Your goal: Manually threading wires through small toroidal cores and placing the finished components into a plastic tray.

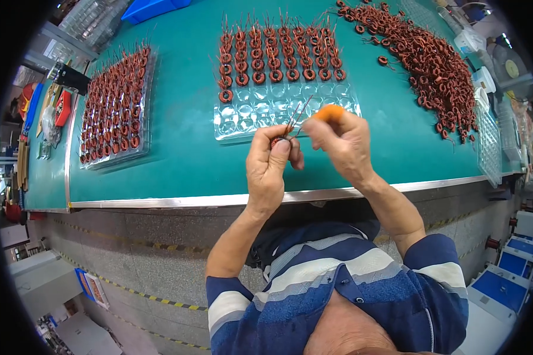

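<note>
Our left hand (pixel 270 163) pinches one copper coil (pixel 276 141); our right hand (pixel 343 142) grips its leads. Centre tray (pixel 287 112) about half filled; loose pile (pixel 432 65) remains.

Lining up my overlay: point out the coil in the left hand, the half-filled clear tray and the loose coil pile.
coil (pixel 277 141), head view, on its copper ring.
half-filled clear tray (pixel 260 112), head view, on an empty pocket.
loose coil pile (pixel 435 71), head view, mid-heap.

I note a full tray (pixel 114 106) left on the surface (pixel 183 154), half-filled tray (pixel 284 89) centre, loose coil heap (pixel 432 65) right, hands before the centre tray.
</note>
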The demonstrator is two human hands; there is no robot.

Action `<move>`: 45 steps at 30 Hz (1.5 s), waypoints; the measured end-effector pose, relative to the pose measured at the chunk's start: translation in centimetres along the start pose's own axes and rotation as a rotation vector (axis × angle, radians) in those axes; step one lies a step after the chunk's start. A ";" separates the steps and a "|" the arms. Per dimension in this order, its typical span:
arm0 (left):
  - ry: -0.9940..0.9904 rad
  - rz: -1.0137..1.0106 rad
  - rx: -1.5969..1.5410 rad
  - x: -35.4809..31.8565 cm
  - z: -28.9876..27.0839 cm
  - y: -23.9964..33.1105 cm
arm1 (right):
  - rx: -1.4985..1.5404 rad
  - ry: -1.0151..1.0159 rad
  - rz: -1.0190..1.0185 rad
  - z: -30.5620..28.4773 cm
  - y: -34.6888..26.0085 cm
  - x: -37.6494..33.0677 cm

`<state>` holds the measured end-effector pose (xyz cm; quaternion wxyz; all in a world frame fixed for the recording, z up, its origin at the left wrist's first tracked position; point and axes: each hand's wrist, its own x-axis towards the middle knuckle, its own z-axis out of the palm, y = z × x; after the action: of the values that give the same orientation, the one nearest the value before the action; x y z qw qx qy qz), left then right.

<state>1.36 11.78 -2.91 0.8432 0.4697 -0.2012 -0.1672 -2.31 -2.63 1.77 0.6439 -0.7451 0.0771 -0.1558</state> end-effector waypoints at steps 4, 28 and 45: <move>-0.010 -0.061 -0.022 -0.5 -0.6 0.1 | 0.235 0.063 0.078 -0.7 0.8 0.6; -0.020 -0.316 -0.306 -2.0 -0.4 0.4 | 0.125 -0.011 0.162 -2.9 2.6 -1.1; 0.148 0.089 0.280 -1.7 -2.8 0.1 | -0.275 -0.205 -0.139 1.2 -1.3 3.0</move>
<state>1.31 14.62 -4.46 0.7885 0.5844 -0.1804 -0.0650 0.82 -2.27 3.29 0.5281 -0.8416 -0.0199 -0.1110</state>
